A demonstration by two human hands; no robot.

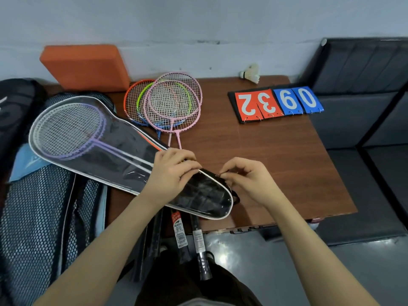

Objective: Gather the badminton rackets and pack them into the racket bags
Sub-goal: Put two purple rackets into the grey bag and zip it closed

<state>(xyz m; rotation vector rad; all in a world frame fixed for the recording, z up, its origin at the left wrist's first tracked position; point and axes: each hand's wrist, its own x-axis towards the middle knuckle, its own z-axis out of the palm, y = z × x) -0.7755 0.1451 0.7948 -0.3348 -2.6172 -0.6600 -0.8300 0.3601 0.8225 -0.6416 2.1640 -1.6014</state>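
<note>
Pinching the zipper pull (218, 175) with your right hand (247, 180), you steady the clear racket bag (123, 155) under your left hand (172, 171), its fingers curled over the edge, so it closes around the purple rackets (72, 133) on the table (276, 162).

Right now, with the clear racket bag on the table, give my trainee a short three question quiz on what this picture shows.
1. True or false: the clear racket bag already holds rackets.
2. Multiple choice: what is the right hand doing? A) lifting the shuttlecock B) pinching something small at the bag's edge C) flipping the scoreboard
3. Fill in: the loose rackets lie on the ____.

Key
1. True: a purple racket and a white one show through it.
2. B; it may be the zip pull, too small to tell, while the left hand holds the bag.
3. table
</note>
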